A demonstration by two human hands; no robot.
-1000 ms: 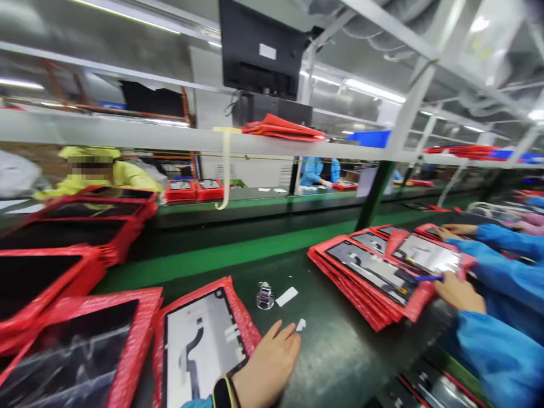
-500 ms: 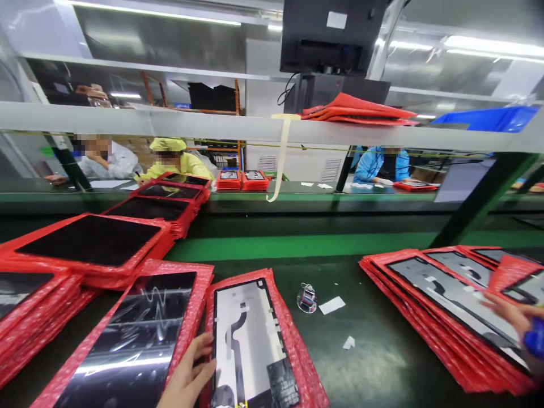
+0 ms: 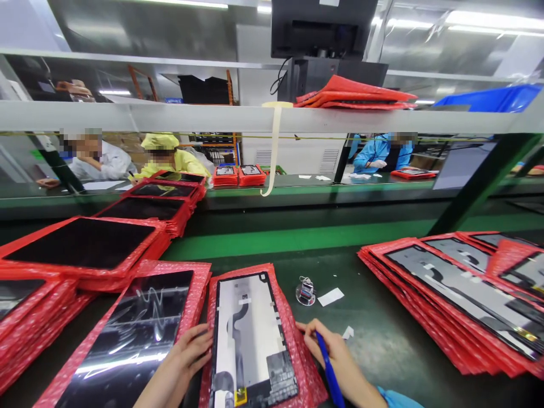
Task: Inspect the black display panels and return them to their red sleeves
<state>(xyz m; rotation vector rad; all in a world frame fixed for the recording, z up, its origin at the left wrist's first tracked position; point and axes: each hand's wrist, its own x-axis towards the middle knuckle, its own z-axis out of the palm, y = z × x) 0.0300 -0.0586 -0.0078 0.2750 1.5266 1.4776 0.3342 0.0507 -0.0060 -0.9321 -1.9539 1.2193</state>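
Note:
A tablet-like panel (image 3: pixel 255 334) with a grey back and a dark ribbon lies on red bubble wrap in front of me. My left hand (image 3: pixel 185 357) rests with fingers spread at its left edge. On the right edge of the wrap is my right hand (image 3: pixel 329 351), fingers curled round a blue pen-like tool (image 3: pixel 328 368). To the left, a glossy black screen (image 3: pixel 131 334) lies on red wrap. A small round object (image 3: pixel 305 291) and a white paper piece (image 3: pixel 330 297) sit beyond my right hand.
Stacks of red-wrapped black screens (image 3: pixel 85 243) stand at the left. Grey-backed panels in red wrap (image 3: pixel 450 289) are piled at the right. A shelf rail (image 3: pixel 204 118) crosses ahead, tape hanging from it. Three people sit beyond.
My right hand has moved left from the right pile to the wrap's right edge, with the blue tool. My left hand stays at the left edge. The view has shifted slightly.

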